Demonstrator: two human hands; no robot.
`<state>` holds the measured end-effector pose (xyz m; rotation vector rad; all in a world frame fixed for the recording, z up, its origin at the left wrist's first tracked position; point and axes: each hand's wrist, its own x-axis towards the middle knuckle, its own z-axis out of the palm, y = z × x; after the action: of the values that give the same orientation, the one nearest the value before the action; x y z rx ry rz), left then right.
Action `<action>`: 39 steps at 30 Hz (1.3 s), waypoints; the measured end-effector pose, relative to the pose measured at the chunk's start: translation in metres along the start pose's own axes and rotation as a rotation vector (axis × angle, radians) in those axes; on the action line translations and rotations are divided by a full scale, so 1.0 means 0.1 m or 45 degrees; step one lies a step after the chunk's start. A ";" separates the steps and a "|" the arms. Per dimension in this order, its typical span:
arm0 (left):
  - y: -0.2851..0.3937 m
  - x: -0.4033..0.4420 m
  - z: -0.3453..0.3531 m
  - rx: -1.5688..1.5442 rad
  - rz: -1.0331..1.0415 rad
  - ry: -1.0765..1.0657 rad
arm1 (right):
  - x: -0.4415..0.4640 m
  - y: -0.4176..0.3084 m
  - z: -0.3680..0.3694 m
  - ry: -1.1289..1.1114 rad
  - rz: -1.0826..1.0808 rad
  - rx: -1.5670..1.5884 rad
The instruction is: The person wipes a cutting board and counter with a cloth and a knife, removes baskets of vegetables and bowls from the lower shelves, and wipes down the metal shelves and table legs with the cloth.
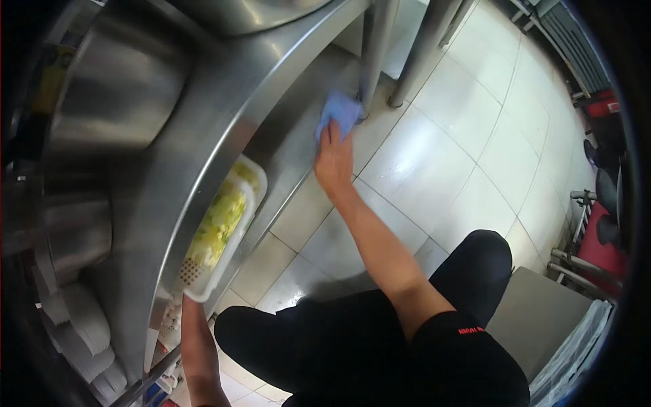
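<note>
My right hand presses a blue cloth onto the metal lower shelf, close to a table leg. Its fingers lie over the folded cloth. At the near end of a white plastic basket, my left hand touches or holds the rim, but its fingers are hidden behind the basket and table edge. Chopped yellow-green vegetables fill much of the basket, which stands on the shelf partly under the steel tabletop.
Large steel pots stand on the tabletop, with stacked white dishes at lower left. Metal legs rise from the tiled floor ahead. On the right are a grey panel and a rack with dark pans.
</note>
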<state>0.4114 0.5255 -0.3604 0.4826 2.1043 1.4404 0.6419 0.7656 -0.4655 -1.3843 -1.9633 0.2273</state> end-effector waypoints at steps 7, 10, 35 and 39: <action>0.22 0.32 0.66 0.001 0.060 -0.049 | -1.09 -0.07 -0.47 -0.175 0.393 0.574; 0.27 0.43 0.94 0.014 0.086 -0.048 | -1.46 -0.24 -0.58 -0.482 0.604 0.626; 1.55 -3.07 -1.04 0.951 -0.345 -0.432 | -0.91 -1.95 0.97 -0.932 -0.769 0.041; 1.33 -3.20 -1.11 0.743 -0.456 -0.240 | -1.96 -2.58 0.76 -1.089 -1.291 0.543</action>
<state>0.5953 0.3106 -0.1319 0.4044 2.2897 0.5503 0.4328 0.5067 -0.4755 0.1412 -2.7949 0.7644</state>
